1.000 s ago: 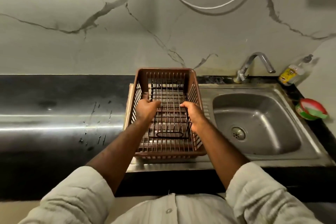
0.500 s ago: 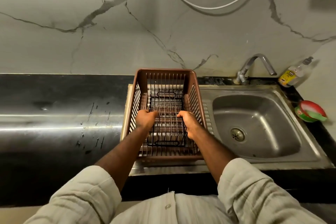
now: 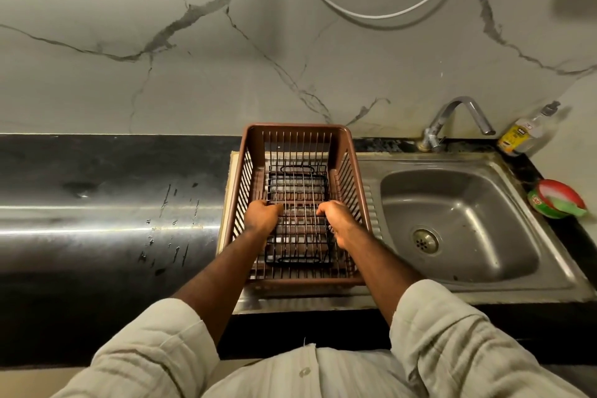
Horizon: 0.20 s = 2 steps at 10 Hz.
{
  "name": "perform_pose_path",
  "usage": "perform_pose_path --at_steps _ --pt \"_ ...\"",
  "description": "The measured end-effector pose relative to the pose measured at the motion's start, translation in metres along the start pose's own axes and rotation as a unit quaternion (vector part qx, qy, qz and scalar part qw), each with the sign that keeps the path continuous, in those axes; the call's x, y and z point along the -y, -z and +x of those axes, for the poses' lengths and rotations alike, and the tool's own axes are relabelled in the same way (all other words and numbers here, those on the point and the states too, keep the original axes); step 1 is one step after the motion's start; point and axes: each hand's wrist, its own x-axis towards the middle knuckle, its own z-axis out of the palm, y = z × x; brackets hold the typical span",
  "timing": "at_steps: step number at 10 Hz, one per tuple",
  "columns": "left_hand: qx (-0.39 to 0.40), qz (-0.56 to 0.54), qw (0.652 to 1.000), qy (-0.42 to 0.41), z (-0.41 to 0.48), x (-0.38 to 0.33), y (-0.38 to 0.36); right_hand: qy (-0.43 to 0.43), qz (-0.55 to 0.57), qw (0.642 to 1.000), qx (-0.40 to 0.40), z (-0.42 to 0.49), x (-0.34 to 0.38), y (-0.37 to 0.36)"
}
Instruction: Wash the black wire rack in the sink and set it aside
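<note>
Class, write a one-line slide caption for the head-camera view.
The left hand and right hand grip the black wire rack inside a brown plastic basket beside the steel sink.

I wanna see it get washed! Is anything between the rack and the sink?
Yes. The rack is inside the basket, and the basket's right wall stands between it and the sink.

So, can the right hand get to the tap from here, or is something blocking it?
Probably yes. The right hand grips the black wire rack inside the brown basket, so it must let go first. Then only the basket's wall and the open sink lie between it and the tap.
</note>
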Motion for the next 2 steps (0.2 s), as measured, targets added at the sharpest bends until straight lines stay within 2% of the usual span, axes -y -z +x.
perform_pose_path --at_steps 1,2 --pt "-0.057 0.088 0.994 -0.015 -0.005 -0.008 -0.005 0.08 -0.032 0.995 -0.05 -0.009 0.001 0.001" --pt "-0.073 0.09 0.989 -0.089 -0.015 -0.031 -0.015 0.159 -0.085 0.981 -0.077 -0.016 0.01 0.0"
